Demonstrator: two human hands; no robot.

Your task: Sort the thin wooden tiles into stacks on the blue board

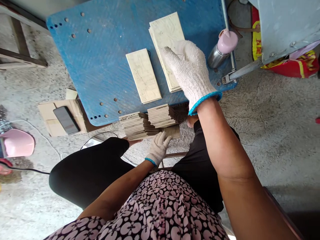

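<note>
From where I watch, the worktop [100,60] lies ahead of my knees. On it a single tile [143,75] lies left of a tile pile [165,33], and my right hand [190,71] is over that pile's near end. A flask [222,48] stands right of the pile at the worktop's edge. Below the near edge, stacked tiles [147,123] rest by my lap, my left hand [158,148] touching them. On the floor to the left, a phone [66,120] lies on cardboard [50,116].

Matt pale wood slats [166,43] (rough edges), knit cotton gloves [190,71].
</note>
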